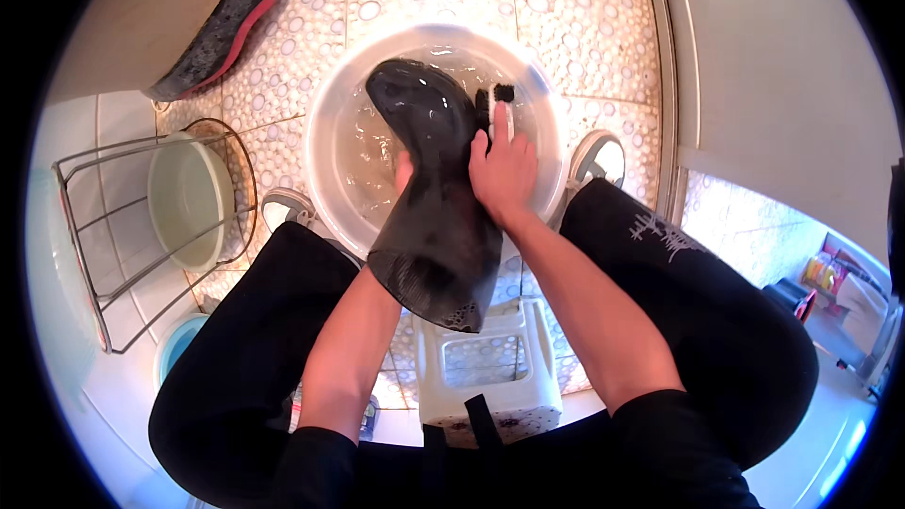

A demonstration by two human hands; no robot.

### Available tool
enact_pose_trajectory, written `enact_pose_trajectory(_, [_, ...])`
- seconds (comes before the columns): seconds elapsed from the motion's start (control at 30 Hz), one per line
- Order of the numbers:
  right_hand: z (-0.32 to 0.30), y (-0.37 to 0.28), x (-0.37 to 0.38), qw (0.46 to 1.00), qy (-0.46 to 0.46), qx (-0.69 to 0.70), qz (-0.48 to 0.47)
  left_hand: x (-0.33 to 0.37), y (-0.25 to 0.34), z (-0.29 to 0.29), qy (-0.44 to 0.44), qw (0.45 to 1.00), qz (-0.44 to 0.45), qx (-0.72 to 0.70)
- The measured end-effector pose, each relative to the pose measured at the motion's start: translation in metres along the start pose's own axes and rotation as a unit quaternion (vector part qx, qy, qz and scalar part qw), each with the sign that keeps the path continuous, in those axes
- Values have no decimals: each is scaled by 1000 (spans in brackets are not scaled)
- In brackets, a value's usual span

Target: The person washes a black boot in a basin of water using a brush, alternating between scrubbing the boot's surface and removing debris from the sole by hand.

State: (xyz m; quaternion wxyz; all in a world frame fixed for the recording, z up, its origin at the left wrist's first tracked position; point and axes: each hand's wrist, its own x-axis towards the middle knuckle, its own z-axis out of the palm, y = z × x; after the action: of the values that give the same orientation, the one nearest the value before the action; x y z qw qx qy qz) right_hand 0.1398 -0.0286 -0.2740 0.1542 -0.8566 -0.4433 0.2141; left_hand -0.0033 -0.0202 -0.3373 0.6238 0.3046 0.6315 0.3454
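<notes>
Under everything, the tiled floor is pale and dotted all over with little round shapes. Two legs in black trousers spread wide, one between seven and eight o'clock from the tub's middle, the other at four o'clock. Between the knees sits the big white tub, round, with cloudy water in it. Between eight and nine o'clock from the tub is a wire rack with thin, dark bars.

Over the tub, the shiny black boot lies on a slant. Its toe points to eleven o'clock, and its wide open top points to six o'clock, past the tub's rim. I cannot tell how much of it is wet inside. Close to six o'clock from the tub, a white stool peeks out below the boot. A pale green bowl shows past the rack's bars. Two shoes are near the tub, at three and eight o'clock.

The right hand is at two o'clock from the boot's middle, fingers partly curled, one finger stretched along the brush it holds. The left hand, at ten o'clock, touches the boot; most of it hides behind, so I cannot tell how far it is closed. Smallest is the brush, white with black bristles, just beside the boot at one o'clock.
</notes>
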Motion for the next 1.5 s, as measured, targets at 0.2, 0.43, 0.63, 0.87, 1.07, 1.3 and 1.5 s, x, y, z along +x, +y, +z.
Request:
enact_pose_trajectory(0.2, [46, 67, 10, 998, -19, -18, -60, 5, 74, 44, -92, 918, -148, -356])
enact_pose_trajectory(0.43, [22, 38, 4, 950, -213, 213, 86, 32, 97, 20, -63, 982, -150, 96])
enact_pose_trajectory(0.63, [-7, 12, 36, 978, -203, 34, -7, 61, 103, 0, -122, 943, -140, 277])
enact_pose_trajectory(0.87, [-63, -4, 96, 927, -371, 26, -46, 71, 145, -13, -265, 863, -160, 400])
enact_pose_trajectory(1.07, [-47, 19, 102, 873, -438, 210, 47, 82, 139, -32, -304, 856, -297, 295])
enact_pose_trajectory(1.3, [-88, -13, 106, 847, -470, 161, 190, 54, 165, 2, -329, 869, -189, 319])
enact_pose_trajectory(1.5, [-62, 4, 84, 793, -377, 384, 287, 27, 137, 2, -265, 865, -158, 395])
